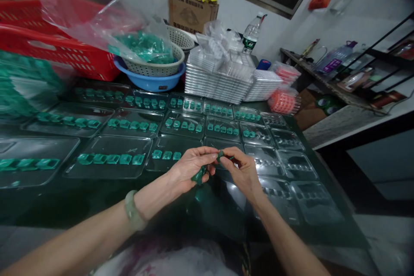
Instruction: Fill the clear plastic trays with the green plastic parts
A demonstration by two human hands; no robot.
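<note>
Both hands meet above the dark green table, over the front row of clear plastic trays. My left hand [196, 164], with a pale green bangle [134, 210] on its wrist, is closed around small green plastic pieces [199, 176]; they show below its fingers. Between the two hands' fingertips is a small green plastic piece [220, 155], which my right hand [241, 170] pinches by thumb and fingers. Just left of the hands, a clear tray [161, 142] has three green pieces in a row. A tray [221, 144] right behind the hands is partly hidden by them.
Rows of clear trays cover the table, those on the left with green pieces [112, 158]. At the back stand a red basket [93, 58], a blue basin [155, 81], stacked clear trays [216, 79] and a water bottle [252, 34]. A green bag [26, 86] lies left.
</note>
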